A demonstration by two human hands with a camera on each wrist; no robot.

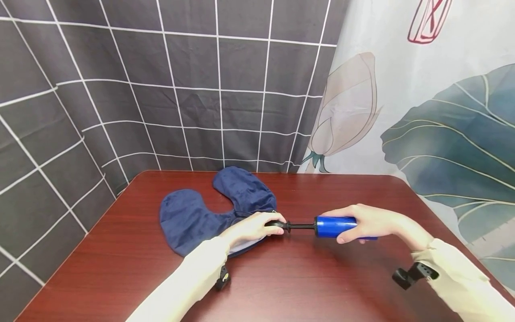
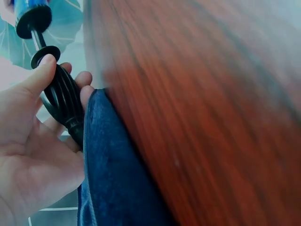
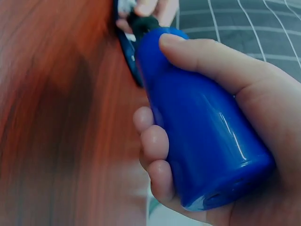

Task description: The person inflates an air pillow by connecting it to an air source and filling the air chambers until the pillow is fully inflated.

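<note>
A hand pump spans both hands, its blue barrel (image 1: 331, 226) joined by a thin rod (image 1: 301, 226) to a ribbed black handle (image 2: 63, 96). My right hand (image 1: 372, 221) wraps the barrel, thumb along one side and fingers curled round the other in the right wrist view. With thumb and fingers, my left hand (image 1: 257, 225) grips the black handle. A stretch of rod shows between handle and barrel. The navy U-shaped neck pillow (image 1: 185, 219) lies under and beside the left hand, its zipped edge (image 2: 89, 136) close against the handle in the left wrist view.
The dark red wooden table (image 1: 306, 277) carries the pillow. Behind it hangs a grey curtain (image 1: 193, 107) with a white grid, and a pale flower-printed curtain (image 1: 362, 147) to the right. A black wrist camera (image 1: 414, 273) sits on the right sleeve.
</note>
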